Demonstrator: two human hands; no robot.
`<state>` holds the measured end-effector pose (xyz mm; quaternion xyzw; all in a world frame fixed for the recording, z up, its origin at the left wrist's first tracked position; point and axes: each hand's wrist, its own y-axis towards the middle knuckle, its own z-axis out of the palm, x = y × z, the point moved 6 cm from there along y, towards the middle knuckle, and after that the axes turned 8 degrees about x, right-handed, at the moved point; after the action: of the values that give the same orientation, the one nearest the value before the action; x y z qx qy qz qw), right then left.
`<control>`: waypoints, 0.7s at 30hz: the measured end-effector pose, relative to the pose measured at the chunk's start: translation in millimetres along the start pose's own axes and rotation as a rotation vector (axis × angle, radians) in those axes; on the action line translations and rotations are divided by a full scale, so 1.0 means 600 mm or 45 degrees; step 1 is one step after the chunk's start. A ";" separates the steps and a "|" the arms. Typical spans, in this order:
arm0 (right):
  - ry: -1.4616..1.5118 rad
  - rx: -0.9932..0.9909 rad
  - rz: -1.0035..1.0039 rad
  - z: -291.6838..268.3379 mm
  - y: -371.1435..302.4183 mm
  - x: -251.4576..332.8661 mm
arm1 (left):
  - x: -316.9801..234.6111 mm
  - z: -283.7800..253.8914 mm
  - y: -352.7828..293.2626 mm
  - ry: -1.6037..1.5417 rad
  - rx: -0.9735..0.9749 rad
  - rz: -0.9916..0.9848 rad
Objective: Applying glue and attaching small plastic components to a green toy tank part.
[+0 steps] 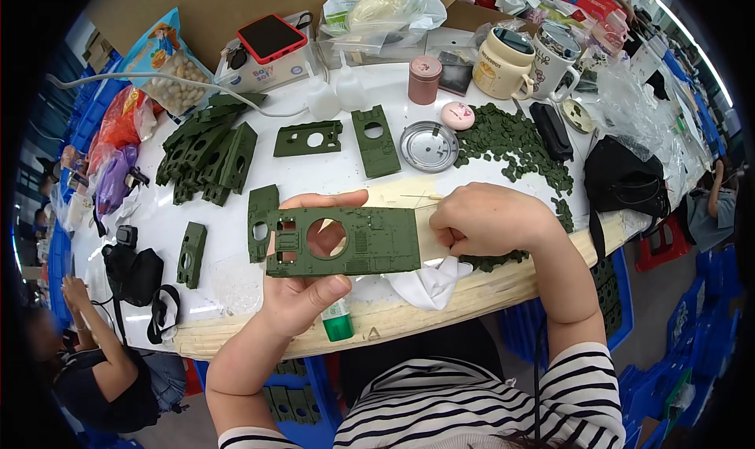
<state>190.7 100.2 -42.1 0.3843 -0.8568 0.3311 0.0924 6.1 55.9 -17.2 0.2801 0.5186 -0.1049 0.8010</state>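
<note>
My left hand [303, 296] is closed around a dark green plastic model tank hull [381, 241], gripping it from beneath with the thumb along the near edge. The hull has a big round hole, with smaller square openings at its left end. Just right of the hull, my right hand [491, 217] is closed, fingertips curled together; whatever they may hold is hidden. A white cloth [432, 284] lies below the right hand. Behind my left hand sits another green hull [262, 233], partly covered. A green-capped bottle [337, 323] lies under my left wrist, near the table edge.
Green hulls are piled [208, 150] at the back left; small green parts [511, 138] spread at the right. A round metal dish [429, 146], mugs [503, 62], a pink tin [425, 79] and a black pouch [625, 178] stand around. Another person [110, 370] sits at left.
</note>
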 end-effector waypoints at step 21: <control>1.480 -0.724 -0.563 -0.089 -0.047 0.028 | 0.035 0.034 -0.008 -0.484 0.159 -0.505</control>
<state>194.3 110.9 19.7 0.2706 -0.6230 0.2191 0.7004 29.1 43.1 -31.1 0.1973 0.3963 -0.3418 0.8290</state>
